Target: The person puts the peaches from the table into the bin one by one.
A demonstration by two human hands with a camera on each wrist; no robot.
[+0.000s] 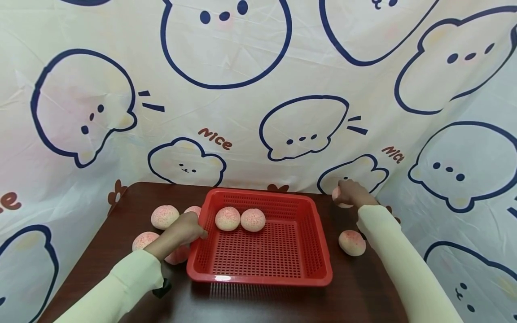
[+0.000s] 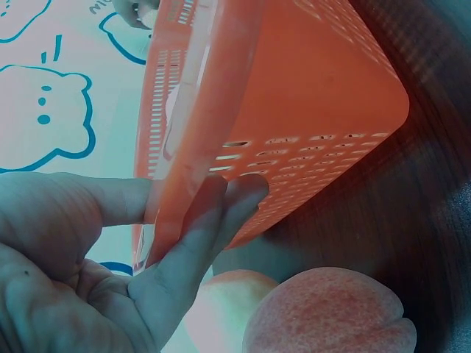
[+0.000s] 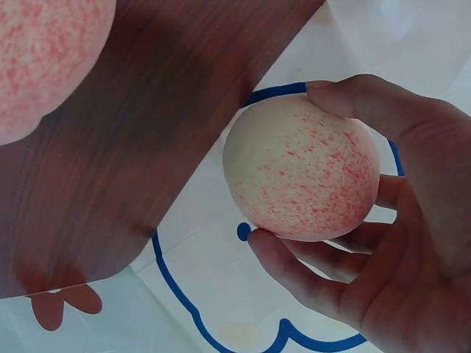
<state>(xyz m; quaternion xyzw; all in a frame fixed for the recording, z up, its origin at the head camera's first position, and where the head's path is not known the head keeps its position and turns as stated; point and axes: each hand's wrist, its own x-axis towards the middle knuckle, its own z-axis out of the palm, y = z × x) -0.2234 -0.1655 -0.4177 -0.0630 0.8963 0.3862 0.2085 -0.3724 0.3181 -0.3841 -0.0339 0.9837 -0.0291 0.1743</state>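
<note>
Pale cloth printed with navy cartoon outlines hangs behind a dark brown table. From the head view, a red basket stands on the table with two peaches inside, side by side toward its far left. Outside it, four peaches lie to the left and a lone peach to the right, so most are not yet inside. At left wrist, the left hand pinches the basket's rim between thumb and fingers. At right wrist, the right hand curls its thumb and fingers round a held peach near the table's edge; whether this touches the table I cannot tell.
</note>
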